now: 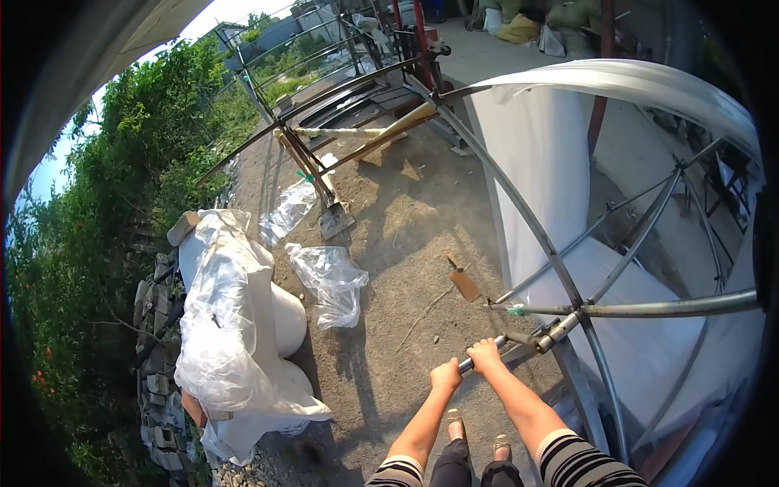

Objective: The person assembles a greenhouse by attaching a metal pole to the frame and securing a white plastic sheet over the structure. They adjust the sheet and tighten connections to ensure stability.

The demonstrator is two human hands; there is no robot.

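Observation:
My left hand (pixel 445 375) and my right hand (pixel 485 355) are closed side by side around a metal crank handle (pixel 466 366), the left one nearer its free end. The handle's arm joins a short metal shaft (pixel 560 331) at the hub of a large spoked wheel frame (pixel 557 264) made of metal tubes. A piece of greenish cord (pixel 517 309) is tied on a tube close to the hub. White sheeting (pixel 540 154) arches over the wheel's top and hangs down behind the spokes.
Left of me, white sacks (pixel 286 321) lie under clear plastic (pixel 213 341) beside stacked bricks (pixel 162 406). A loose plastic bag (pixel 329 284) and a rusty flat-bladed tool (pixel 464 286) lie on the dirt. Farther off, long-handled tools, one a shovel (pixel 335 220), lean against metal rails.

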